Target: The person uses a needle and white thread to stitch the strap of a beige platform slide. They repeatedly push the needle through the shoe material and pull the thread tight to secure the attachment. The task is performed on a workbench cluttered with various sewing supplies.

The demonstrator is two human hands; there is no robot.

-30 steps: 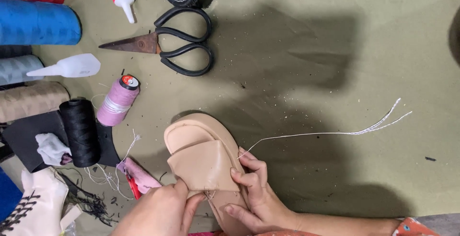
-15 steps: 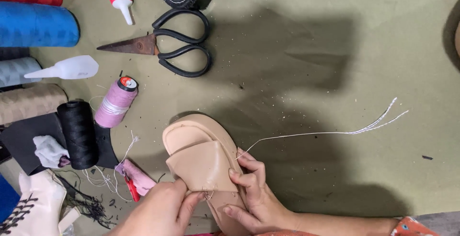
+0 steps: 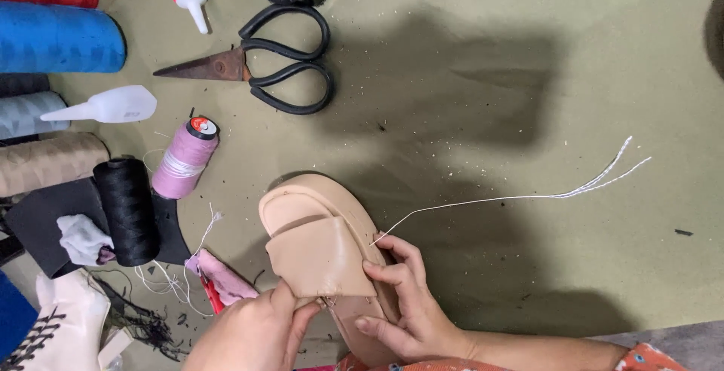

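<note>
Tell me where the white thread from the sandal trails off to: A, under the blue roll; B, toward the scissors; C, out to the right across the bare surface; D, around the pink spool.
C: the white thread runs from the beige sandal rightward over the olive surface, ending frayed.

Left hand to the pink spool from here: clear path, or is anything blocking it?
Probably yes. The left hand is pinching the strap of the sandal, so it must let go first. Between it and the pink spool lie only loose thread and bare table; the black spool sits off to the side.
</note>
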